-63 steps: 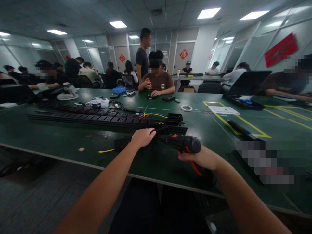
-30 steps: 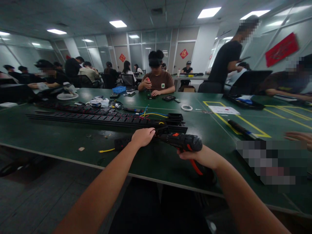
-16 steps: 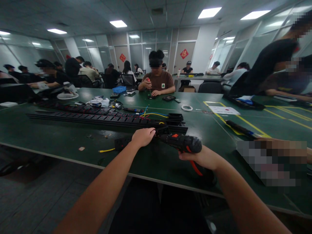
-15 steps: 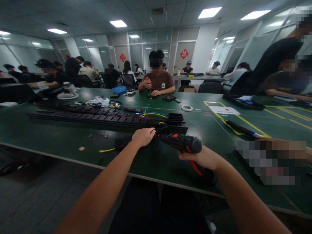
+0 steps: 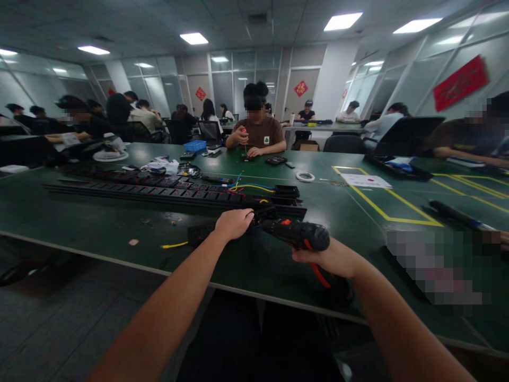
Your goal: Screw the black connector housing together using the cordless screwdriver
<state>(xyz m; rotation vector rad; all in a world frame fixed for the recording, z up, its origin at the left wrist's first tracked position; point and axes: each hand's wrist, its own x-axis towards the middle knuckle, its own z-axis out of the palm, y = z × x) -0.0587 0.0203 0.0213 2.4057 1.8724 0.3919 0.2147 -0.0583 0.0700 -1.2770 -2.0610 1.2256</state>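
Observation:
My right hand (image 5: 324, 255) is wrapped round the grip of a black and orange cordless drill (image 5: 296, 233), which lies level and points left. Its front end meets a small black part (image 5: 265, 214) at my left hand. My left hand (image 5: 235, 223) is closed on that black part; its exact kind is hard to make out. Under my left wrist lies a black socket block (image 5: 198, 233) with a yellow wire (image 5: 175, 245). Just beyond my hands stretches a long black power strip (image 5: 175, 195) with rows of sockets, blue and yellow wires (image 5: 254, 186) at its right end.
A green table (image 5: 99, 217) spans the view. At its far side a person in a brown shirt holds a red-handled screwdriver (image 5: 244, 132). A white tape roll (image 5: 305, 176), a blue basket (image 5: 194, 146) and a paper sheet (image 5: 366, 181) lie about. On the right is a dark handheld tool (image 5: 457, 213).
My hands and the drill stay nearly still. On the right, a co-worker's hand has drawn the dark handheld tool rightward, and a standing person has left the view.

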